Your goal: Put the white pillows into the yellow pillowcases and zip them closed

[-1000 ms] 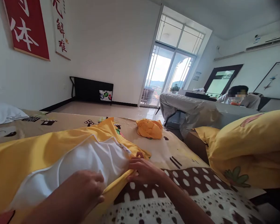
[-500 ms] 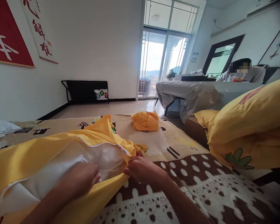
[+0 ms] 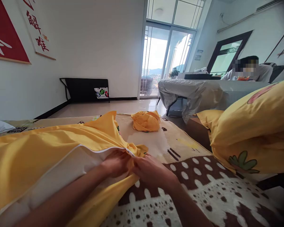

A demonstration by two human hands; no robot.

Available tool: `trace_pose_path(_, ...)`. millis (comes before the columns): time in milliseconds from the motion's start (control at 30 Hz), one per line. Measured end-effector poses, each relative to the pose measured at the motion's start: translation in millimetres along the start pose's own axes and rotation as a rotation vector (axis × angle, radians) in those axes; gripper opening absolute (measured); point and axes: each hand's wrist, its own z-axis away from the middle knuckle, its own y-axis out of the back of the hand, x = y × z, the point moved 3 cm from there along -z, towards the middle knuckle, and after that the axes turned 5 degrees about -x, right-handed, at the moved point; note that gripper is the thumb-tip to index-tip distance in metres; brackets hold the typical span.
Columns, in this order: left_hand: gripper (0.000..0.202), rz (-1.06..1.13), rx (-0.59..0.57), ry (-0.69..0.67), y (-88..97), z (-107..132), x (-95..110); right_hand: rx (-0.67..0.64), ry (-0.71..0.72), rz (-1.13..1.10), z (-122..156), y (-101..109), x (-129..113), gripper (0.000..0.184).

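Note:
A yellow pillowcase (image 3: 49,138) lies across the bed with a white pillow (image 3: 68,167) partly inside its open end. My left hand (image 3: 115,163) is closed on the pillowcase's zipper edge at the corner of the opening. My right hand (image 3: 151,170) pinches the yellow fabric right beside it, and the two hands touch. A white zipper line (image 3: 101,150) runs along the opening's upper edge.
A crumpled yellow cloth (image 3: 145,121) lies further up the patterned blanket (image 3: 203,189). Yellow pillows (image 3: 253,126) are stacked at the right. Another person (image 3: 248,71) sits behind a covered table (image 3: 198,93). A black folded table (image 3: 85,90) leans on the wall.
My left hand has moved right along the opening, from the white pillow to the corner beside my right hand. The view has tilted slightly down.

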Motion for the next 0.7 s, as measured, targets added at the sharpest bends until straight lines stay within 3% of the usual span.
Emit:
trace_pose_path(67, 0.037, -0.003, 0.008, 0.064, -10.4, 1, -2, 0.079, -0.157, 0.005, -15, -9, 3, 0.025)
trace_pose_path(133, 0.039, -0.016, 0.010, 0.101, -15.0, 2, -3, 0.126, -0.274, -0.002, -32, -22, 6, 0.045)
trace_pose_path(200, 0.040, -0.030, 0.009, 0.115, -17.8, 1, -5, 0.118, -0.356, -0.001, -46, -39, 10, 0.053)
trace_pose_path(333, 0.042, -0.058, -0.035, 0.096, -28.2, -4, -6, 0.063, -0.413, -0.024, -64, -69, 25, 0.027)
trace_pose_path(400, 0.040, -0.072, -0.055, 0.089, -32.7, -6, -6, 0.052, -0.396, -0.039, -68, -78, 32, 0.027)
trace_pose_path(500, 0.041, -0.079, -0.028, 0.093, -31.0, -4, -6, 0.111, -0.395, -0.042, -68, -79, 34, 0.025)
trace_pose_path(700, 0.031, 0.040, 0.099, 0.054, -20.9, 10, -21, 0.272, -0.401, -0.042, -59, -60, 17, 0.014)
